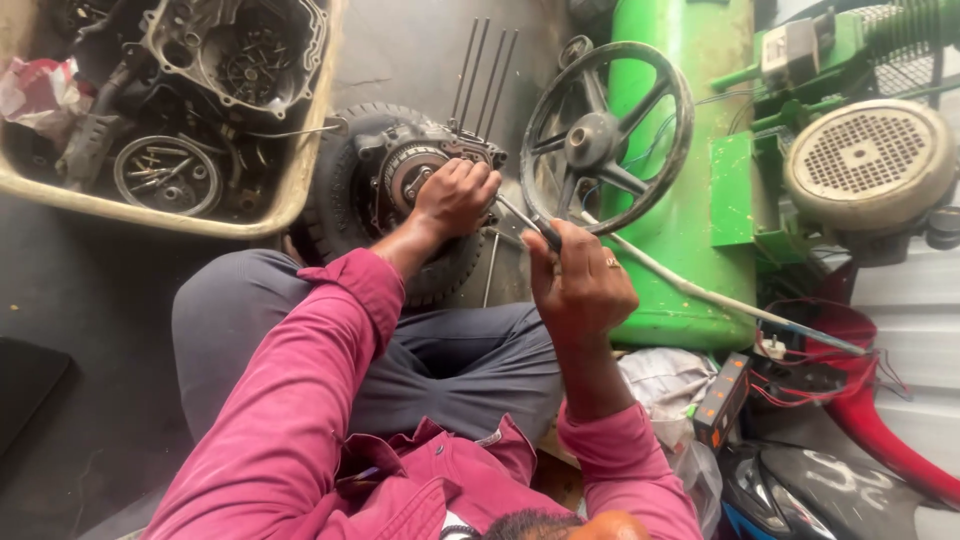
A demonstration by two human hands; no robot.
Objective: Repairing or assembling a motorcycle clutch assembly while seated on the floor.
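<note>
Right grip (580,285) closed around screwdriver (520,218); left grip (455,195) clasps engine hub (405,175) beside it.

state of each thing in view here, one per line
left hand: closed, pressing on the engine
right hand: gripping a tool
tool: held, tip toward the engine
engine: opened, studs sticking up
tub: full of parts
wheel: leaning on the green tank

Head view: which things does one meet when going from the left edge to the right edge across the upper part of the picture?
Tray of engine parts → engine on a tyre → left hand → black wheel → green tank → round grille cover.
</note>
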